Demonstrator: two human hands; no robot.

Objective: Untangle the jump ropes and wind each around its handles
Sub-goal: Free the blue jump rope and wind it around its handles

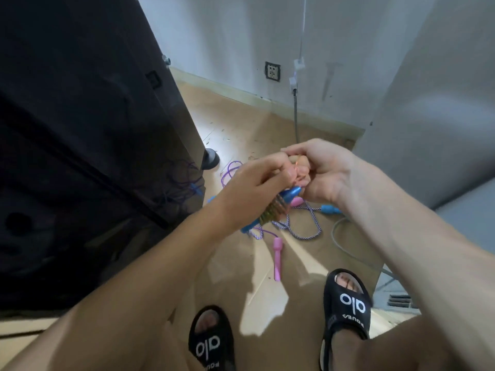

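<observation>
My left hand [257,188] is curled around a bundle of blue handles [290,194] with a multicoloured rope [270,211] already coiled round them; the coil runs from my palm down toward seven o'clock, ending in another blue tip. My right hand [325,174] meets it at the top end, fingers bent inward, its grip pinching a thin orange strand [296,167] of that rope just above the blue handle end. Both hands hang in the air over the floor [241,124].

Below them the other ropes lie loose. A purple-and-white twisted rope [308,231] loops on the floor at about five o'clock from my hands. A pink handle [277,259] lies at six o'clock, pointing toward my feet, and a second pink handle [377,201] peeks out just under the bundle. A blue handle [330,209] lies under my right wrist at four o'clock. A thin purple rope [227,171] curls at nine o'clock beside the dark cabinet [93,129].

My black slides [347,306] stand at the bottom. A wall socket [272,71] sits at twelve o'clock.
</observation>
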